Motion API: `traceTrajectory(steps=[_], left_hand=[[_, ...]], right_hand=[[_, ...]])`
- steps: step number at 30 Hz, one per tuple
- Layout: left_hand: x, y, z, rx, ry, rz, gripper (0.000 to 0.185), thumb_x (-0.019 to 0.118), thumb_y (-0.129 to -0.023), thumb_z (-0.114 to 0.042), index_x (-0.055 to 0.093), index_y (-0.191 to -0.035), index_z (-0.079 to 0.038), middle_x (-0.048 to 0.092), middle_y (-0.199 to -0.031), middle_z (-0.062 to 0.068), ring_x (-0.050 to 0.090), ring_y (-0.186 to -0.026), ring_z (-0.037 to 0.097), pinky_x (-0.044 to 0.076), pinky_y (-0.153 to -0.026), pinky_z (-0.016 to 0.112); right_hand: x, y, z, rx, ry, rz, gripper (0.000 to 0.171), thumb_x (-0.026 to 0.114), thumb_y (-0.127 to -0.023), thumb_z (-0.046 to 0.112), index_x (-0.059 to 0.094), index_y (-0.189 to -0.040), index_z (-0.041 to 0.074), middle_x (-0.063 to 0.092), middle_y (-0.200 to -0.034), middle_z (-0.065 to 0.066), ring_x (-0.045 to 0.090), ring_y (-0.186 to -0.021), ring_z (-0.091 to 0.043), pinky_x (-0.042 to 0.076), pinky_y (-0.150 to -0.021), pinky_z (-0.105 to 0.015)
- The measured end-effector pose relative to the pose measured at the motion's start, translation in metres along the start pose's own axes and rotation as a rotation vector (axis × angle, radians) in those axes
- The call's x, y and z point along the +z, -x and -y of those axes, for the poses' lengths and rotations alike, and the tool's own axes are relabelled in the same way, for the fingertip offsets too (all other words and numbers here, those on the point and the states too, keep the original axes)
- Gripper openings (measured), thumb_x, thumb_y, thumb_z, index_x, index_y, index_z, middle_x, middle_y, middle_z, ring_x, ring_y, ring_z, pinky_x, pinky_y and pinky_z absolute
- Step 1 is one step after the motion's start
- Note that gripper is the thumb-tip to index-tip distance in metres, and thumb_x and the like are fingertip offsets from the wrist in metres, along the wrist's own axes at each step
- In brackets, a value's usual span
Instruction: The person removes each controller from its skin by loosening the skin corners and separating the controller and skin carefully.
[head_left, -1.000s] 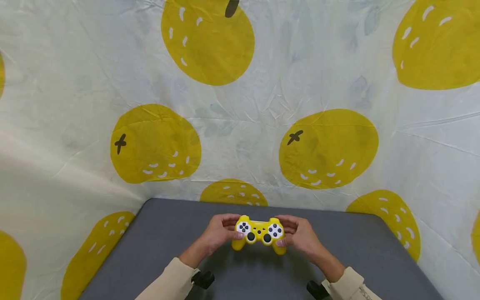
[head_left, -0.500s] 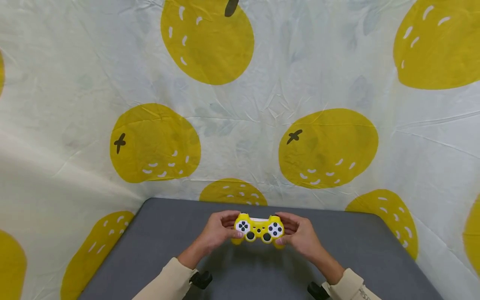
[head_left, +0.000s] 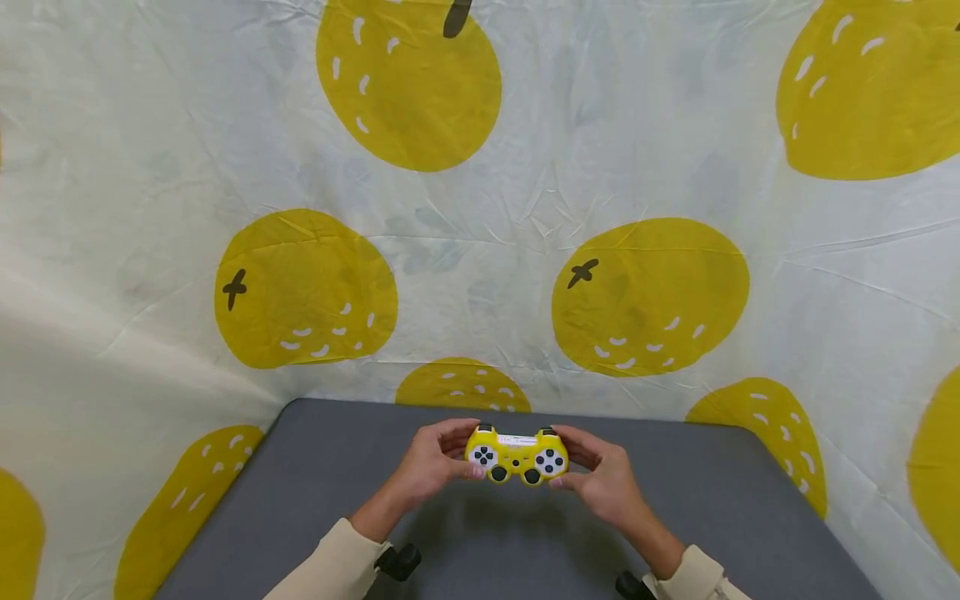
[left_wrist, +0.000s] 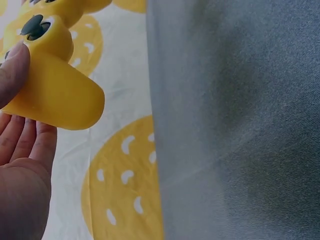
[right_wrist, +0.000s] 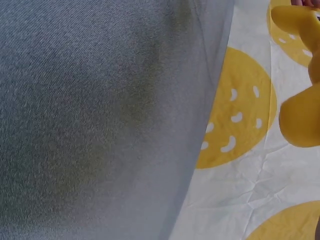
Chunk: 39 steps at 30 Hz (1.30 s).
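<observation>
A yellow game controller (head_left: 517, 456) with white button pads and two black sticks is held above the grey table (head_left: 322, 492), near its far edge. My left hand (head_left: 433, 460) grips its left handle, thumb on the face. My right hand (head_left: 603, 475) grips the right handle the same way. The left wrist view shows the controller's yellow left handle (left_wrist: 55, 95) resting against my left hand's fingers (left_wrist: 20, 145), thumb on top. In the right wrist view only the controller's right handle (right_wrist: 302, 117) shows at the right edge.
A white cloth printed with large yellow fruit (head_left: 648, 296) hangs behind and around the table. Beige sleeves (head_left: 330, 567) and black wrist mounts (head_left: 397, 562) show at the bottom edge.
The controller has tipped forward and risen slightly: its top edge and shoulder buttons now show, and the handles point more towards me. Both hands kept their grip.
</observation>
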<state>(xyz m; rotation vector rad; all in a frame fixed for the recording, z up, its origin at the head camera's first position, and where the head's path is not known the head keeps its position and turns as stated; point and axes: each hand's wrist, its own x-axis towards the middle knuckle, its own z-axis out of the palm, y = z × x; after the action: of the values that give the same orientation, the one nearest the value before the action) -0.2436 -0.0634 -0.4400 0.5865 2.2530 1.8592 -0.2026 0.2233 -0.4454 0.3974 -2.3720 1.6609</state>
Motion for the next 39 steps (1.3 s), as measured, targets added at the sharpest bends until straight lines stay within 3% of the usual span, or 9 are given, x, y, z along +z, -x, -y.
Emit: traceTrajectory(steps=[5, 11, 16, 21, 27, 33, 36, 39], left_hand=[[-0.001, 0.000, 0.000, 0.015, -0.013, 0.013, 0.068, 0.086, -0.084, -0.006, 0.059, -0.146, -0.005, 0.066, -0.140, 0.020, 0.068, -0.124, 0.033, 0.058, -0.101, 0.035], [-0.001, -0.001, -0.003, -0.001, 0.022, 0.019, 0.064, 0.086, -0.086, -0.011, 0.060, -0.145, -0.003, 0.070, -0.135, 0.020, 0.071, -0.117, 0.029, 0.062, -0.094, 0.034], [0.000, -0.002, -0.005, -0.024, 0.061, 0.003, 0.062, 0.085, -0.087, -0.014, 0.061, -0.143, 0.000, 0.072, -0.131, 0.020, 0.074, -0.110, 0.024, 0.063, -0.090, 0.034], [0.004, -0.003, -0.007, -0.072, 0.139, -0.069, 0.058, 0.082, -0.089, -0.009, 0.061, -0.142, 0.003, 0.071, -0.132, 0.023, 0.074, -0.112, 0.025, 0.063, -0.089, 0.033], [0.008, -0.002, -0.007, -0.125, 0.222, -0.149, 0.056, 0.082, -0.088, -0.004, 0.062, -0.140, 0.004, 0.070, -0.133, 0.024, 0.074, -0.109, 0.020, 0.062, -0.090, 0.032], [0.010, 0.002, -0.003, -0.156, 0.242, -0.170, 0.054, 0.082, -0.087, -0.004, 0.065, -0.138, 0.004, 0.073, -0.129, 0.023, 0.075, -0.106, 0.018, 0.061, -0.091, 0.033], [0.011, 0.004, -0.001, -0.165, 0.239, -0.163, 0.055, 0.083, -0.087, -0.005, 0.064, -0.138, 0.004, 0.073, -0.128, 0.022, 0.075, -0.107, 0.018, 0.061, -0.091, 0.033], [0.011, 0.003, -0.001, -0.155, 0.233, -0.160, 0.055, 0.084, -0.086, -0.005, 0.065, -0.138, 0.003, 0.073, -0.128, 0.022, 0.075, -0.108, 0.019, 0.061, -0.091, 0.033]], right_hand=[[0.002, 0.002, -0.001, -0.112, 0.055, -0.055, 0.067, 0.090, -0.069, -0.008, 0.071, -0.132, 0.005, 0.075, -0.125, -0.019, 0.076, -0.106, -0.010, 0.060, -0.083, -0.018], [0.004, 0.001, -0.005, -0.227, 0.071, -0.086, 0.067, 0.089, -0.066, -0.015, 0.072, -0.129, 0.003, 0.075, -0.123, -0.022, 0.071, -0.105, 0.003, 0.060, -0.080, -0.016], [0.005, -0.001, -0.006, -0.273, 0.070, -0.088, 0.068, 0.088, -0.065, -0.017, 0.072, -0.128, 0.002, 0.074, -0.123, -0.024, 0.071, -0.106, 0.003, 0.059, -0.081, -0.015], [0.006, -0.003, -0.004, -0.282, 0.110, -0.075, 0.069, 0.089, -0.065, -0.016, 0.072, -0.129, 0.003, 0.075, -0.123, -0.022, 0.073, -0.105, -0.001, 0.060, -0.083, -0.017], [0.005, -0.007, 0.003, -0.162, 0.093, 0.009, 0.069, 0.087, -0.071, -0.012, 0.068, -0.135, 0.006, 0.072, -0.130, -0.020, 0.074, -0.111, -0.011, 0.061, -0.089, -0.025], [0.002, -0.006, 0.009, -0.013, -0.006, 0.156, 0.055, 0.076, -0.094, 0.006, 0.057, -0.145, -0.001, 0.067, -0.134, -0.027, 0.072, -0.110, -0.007, 0.061, -0.088, -0.026], [0.003, -0.005, 0.012, 0.093, -0.065, 0.158, 0.051, 0.071, -0.099, 0.014, 0.057, -0.145, -0.004, 0.067, -0.133, -0.028, 0.072, -0.107, -0.006, 0.061, -0.084, -0.023], [0.003, -0.008, 0.016, 0.180, -0.096, 0.121, 0.050, 0.072, -0.099, 0.019, 0.059, -0.142, -0.004, 0.069, -0.133, -0.025, 0.074, -0.109, -0.014, 0.060, -0.085, -0.023]])
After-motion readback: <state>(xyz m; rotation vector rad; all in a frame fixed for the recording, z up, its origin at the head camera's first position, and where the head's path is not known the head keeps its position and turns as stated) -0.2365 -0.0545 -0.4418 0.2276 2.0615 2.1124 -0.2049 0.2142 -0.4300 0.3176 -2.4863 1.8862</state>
